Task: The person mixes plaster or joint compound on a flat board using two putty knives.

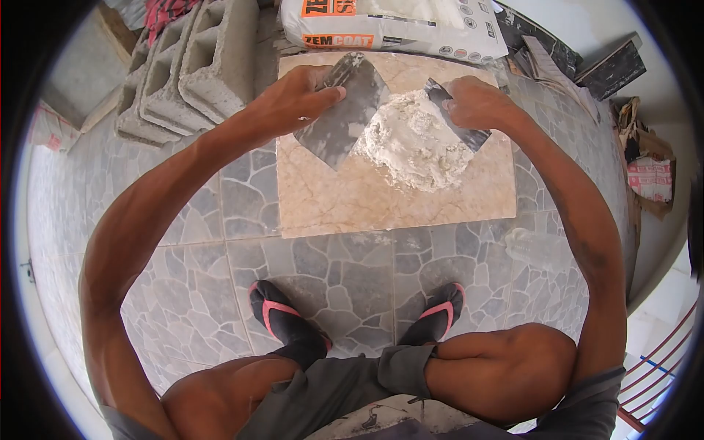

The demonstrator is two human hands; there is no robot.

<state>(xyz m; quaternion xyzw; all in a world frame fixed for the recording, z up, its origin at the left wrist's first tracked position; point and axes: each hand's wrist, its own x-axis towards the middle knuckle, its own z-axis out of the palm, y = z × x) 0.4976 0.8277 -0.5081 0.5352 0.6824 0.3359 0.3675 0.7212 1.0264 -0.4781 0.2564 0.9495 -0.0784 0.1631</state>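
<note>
While the left hand grips a broad dark plate, the right hand holds a second dark plate at the opposite edge of a crumbly off-white heap. The heap lies between them on a beige marbled slab, set on the grey stone-patterned floor. Beyond the slab lies a ZEMCOAT bag; hollow concrete blocks stand to the left.

Bright light, fisheye curvature, black corners.

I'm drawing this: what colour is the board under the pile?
The board is beige with faint brownish veins; best in the head view.
</note>
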